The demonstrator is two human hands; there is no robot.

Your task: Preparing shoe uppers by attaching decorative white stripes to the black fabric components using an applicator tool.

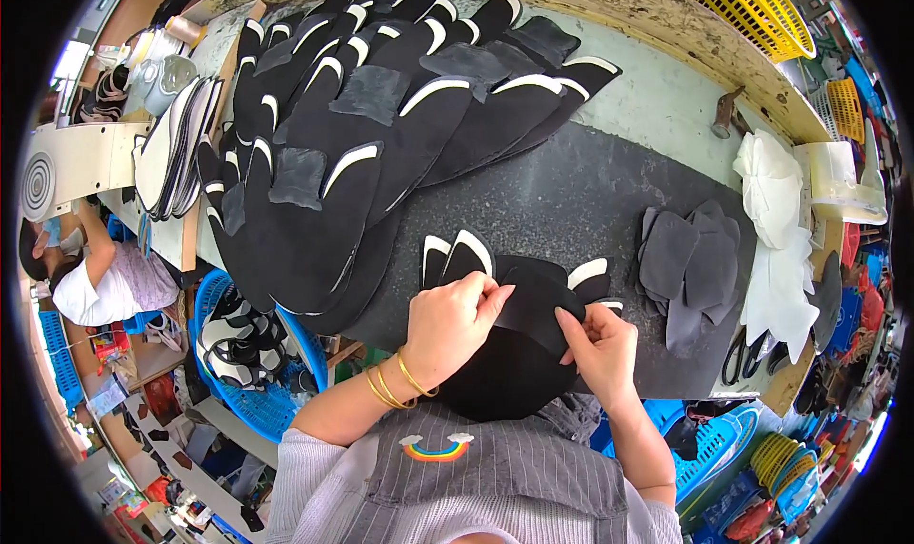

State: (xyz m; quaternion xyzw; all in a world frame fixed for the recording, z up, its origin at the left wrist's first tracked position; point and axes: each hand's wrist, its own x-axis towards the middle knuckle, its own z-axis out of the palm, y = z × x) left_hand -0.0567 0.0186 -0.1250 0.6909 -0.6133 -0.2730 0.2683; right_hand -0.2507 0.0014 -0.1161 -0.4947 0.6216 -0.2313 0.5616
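Between my hands lies a stack of black fabric pieces [505, 377], shaped like shoe uppers with white-edged tips, at the table's front edge. A thin dark patch [533, 311] rests across the top piece. My left hand [452, 320] is closed, thumb and fingers pinching the patch's left side. On the other side, my right hand [602, 342] pinches its right edge between thumb and fingers. More loose dark patches [690, 268] lie in a pile to the right. Beyond my left hand spreads a large overlapping group of similar black pieces [319, 220], with grey patches between their tips.
White sheets [776, 230] and scissors [733, 358] lie at the right. A metal tool [726, 113] stands near the wooden back ledge [609, 11]. Blue baskets [262, 406] flank me below the table. Another person [105, 282] works at far left.
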